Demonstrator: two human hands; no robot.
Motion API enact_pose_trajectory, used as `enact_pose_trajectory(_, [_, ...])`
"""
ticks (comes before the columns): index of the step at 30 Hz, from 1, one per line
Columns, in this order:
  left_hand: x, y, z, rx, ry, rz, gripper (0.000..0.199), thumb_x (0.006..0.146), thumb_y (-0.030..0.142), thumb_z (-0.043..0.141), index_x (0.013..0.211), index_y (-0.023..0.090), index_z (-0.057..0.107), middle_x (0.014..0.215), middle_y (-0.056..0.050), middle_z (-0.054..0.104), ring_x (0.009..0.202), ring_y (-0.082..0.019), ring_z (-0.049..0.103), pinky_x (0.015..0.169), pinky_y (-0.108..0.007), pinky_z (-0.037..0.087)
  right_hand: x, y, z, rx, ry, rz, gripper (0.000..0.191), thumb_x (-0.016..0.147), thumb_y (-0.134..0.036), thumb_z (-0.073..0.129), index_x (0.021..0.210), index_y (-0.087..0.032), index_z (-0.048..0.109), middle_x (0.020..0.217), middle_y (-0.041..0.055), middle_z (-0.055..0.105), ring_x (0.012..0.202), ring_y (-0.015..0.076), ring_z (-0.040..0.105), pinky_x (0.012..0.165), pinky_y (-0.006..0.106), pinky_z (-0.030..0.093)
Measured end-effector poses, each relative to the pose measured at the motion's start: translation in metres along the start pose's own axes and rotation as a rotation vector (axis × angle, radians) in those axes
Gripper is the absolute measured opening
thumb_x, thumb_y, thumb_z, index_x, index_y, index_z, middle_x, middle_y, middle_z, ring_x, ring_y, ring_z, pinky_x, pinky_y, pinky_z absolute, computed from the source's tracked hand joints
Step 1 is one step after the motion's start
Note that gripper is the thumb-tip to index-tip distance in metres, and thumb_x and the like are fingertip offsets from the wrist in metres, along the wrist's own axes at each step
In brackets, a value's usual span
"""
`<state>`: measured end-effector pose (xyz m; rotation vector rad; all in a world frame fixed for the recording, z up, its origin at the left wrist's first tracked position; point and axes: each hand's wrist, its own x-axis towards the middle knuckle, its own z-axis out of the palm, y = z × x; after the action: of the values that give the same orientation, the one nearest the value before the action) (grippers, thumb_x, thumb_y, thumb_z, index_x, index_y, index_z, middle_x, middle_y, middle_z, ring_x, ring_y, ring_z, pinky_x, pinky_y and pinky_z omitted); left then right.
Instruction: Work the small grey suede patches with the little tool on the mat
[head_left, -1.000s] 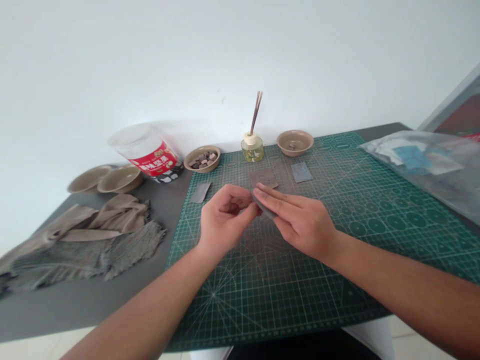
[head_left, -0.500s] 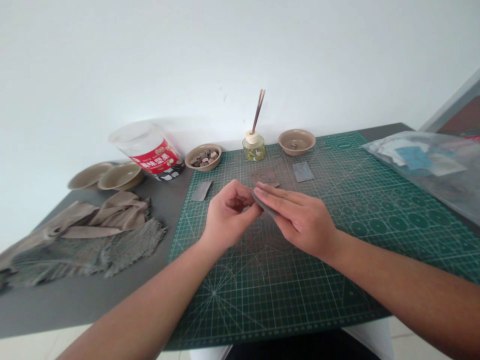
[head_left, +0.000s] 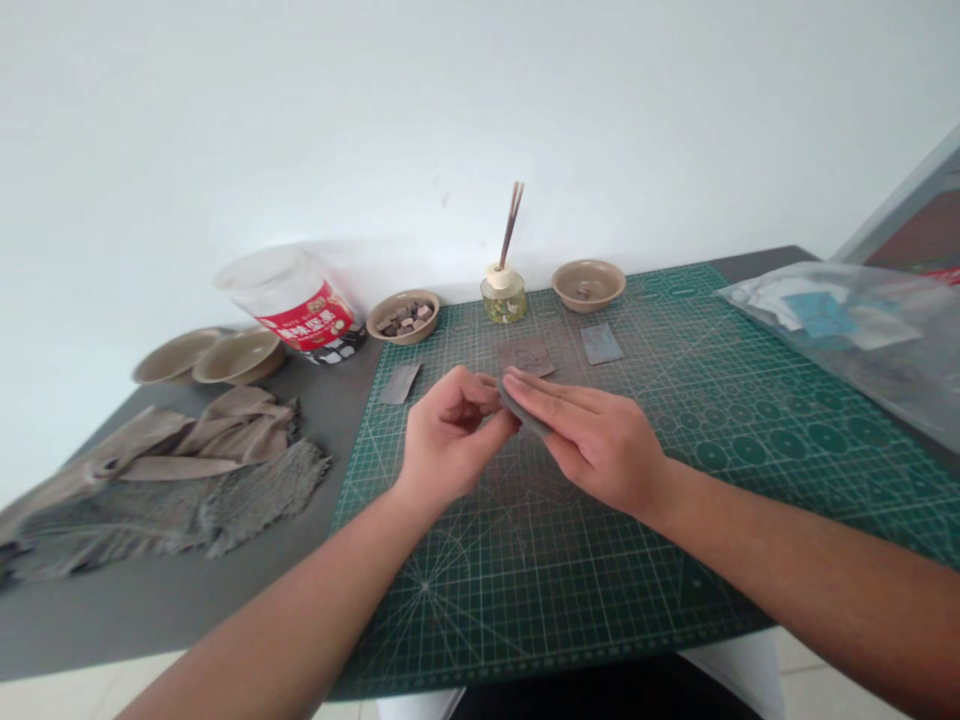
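My left hand [head_left: 454, 432] is closed in a pinch near the centre of the view; whatever sits between its fingertips is too hidden to make out. Against it, my right hand [head_left: 592, 430] holds a dark grey sheet [head_left: 523, 412] under its pressed-together fingers. Both hands are above the green cutting mat [head_left: 540, 600]. Just beyond them lies a brownish square sheet [head_left: 527, 356] with a curved mark. A grey sheet [head_left: 400, 383] rests to the left, and a blue-grey sheet [head_left: 601, 344] to the right.
A bowl of small stones [head_left: 405, 317], a reed diffuser [head_left: 504, 295] and another bowl [head_left: 589, 286] stand along the wall. At left are a plastic tub [head_left: 307, 315], two bowls [head_left: 240, 355] and crumpled cloths [head_left: 217, 490]. A plastic bag [head_left: 892, 360] lies right.
The view has shifted slightly. Both hands stay together around the dark sheet, with only small finger movement.
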<state>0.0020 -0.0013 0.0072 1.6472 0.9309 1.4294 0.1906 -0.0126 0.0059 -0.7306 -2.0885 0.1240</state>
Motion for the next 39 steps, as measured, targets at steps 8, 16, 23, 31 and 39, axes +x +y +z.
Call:
enact_pose_trajectory(8, [0.001, 0.002, 0.001, -0.062, -0.033, -0.001, 0.027, 0.080, 0.016, 0.077, 0.074, 0.019, 0.051, 0.078, -0.001, 0.069, 0.066, -0.013, 0.067, 0.058, -0.025, 0.054, 0.000, 0.007, 0.002, 0.028, -0.012, 0.015, 0.050, 0.096, -0.010, 0.049, 0.145, -0.020, 0.055, 0.140, 0.0054, 0.064, 0.125, 0.0175, 0.065, 0.106, 0.032, 0.054])
enact_pose_trajectory(16, [0.003, 0.000, -0.004, -0.013, 0.036, 0.067, 0.022, 0.079, 0.016, 0.079, 0.082, 0.019, 0.058, 0.078, 0.001, 0.064, 0.066, -0.012, 0.063, 0.057, -0.024, 0.052, 0.001, 0.012, 0.001, 0.012, -0.015, 0.190, 0.048, 0.093, -0.009, 0.051, 0.139, -0.021, 0.060, 0.134, 0.0030, 0.068, 0.117, 0.0168, 0.069, 0.101, 0.029, 0.056])
enact_pose_trajectory(23, [0.005, 0.001, -0.003, 0.118, -0.002, 0.012, 0.015, 0.080, 0.016, 0.077, 0.083, 0.017, 0.063, 0.072, 0.002, 0.064, 0.062, -0.010, 0.060, 0.055, -0.021, 0.048, 0.003, 0.006, 0.000, -0.042, 0.031, 0.040, 0.044, 0.097, -0.010, 0.048, 0.140, -0.015, 0.059, 0.138, 0.0077, 0.065, 0.127, 0.0176, 0.063, 0.108, 0.033, 0.052])
enact_pose_trajectory(31, [0.007, -0.002, -0.004, 0.174, -0.003, 0.047, 0.013, 0.080, 0.013, 0.076, 0.081, 0.018, 0.064, 0.073, 0.002, 0.065, 0.065, -0.009, 0.059, 0.060, -0.020, 0.048, 0.002, 0.006, 0.002, -0.105, 0.012, 0.027, 0.043, 0.098, -0.011, 0.048, 0.139, -0.014, 0.058, 0.139, 0.0092, 0.064, 0.127, 0.0185, 0.063, 0.106, 0.035, 0.053])
enact_pose_trajectory(39, [0.005, 0.002, -0.004, 0.186, -0.006, 0.004, 0.011, 0.081, 0.017, 0.075, 0.081, 0.017, 0.063, 0.070, 0.001, 0.065, 0.063, -0.011, 0.061, 0.058, -0.022, 0.051, 0.002, 0.003, -0.001, -0.092, -0.008, 0.028, 0.045, 0.099, -0.012, 0.047, 0.142, -0.019, 0.057, 0.140, 0.0059, 0.063, 0.127, 0.0187, 0.063, 0.105, 0.035, 0.053])
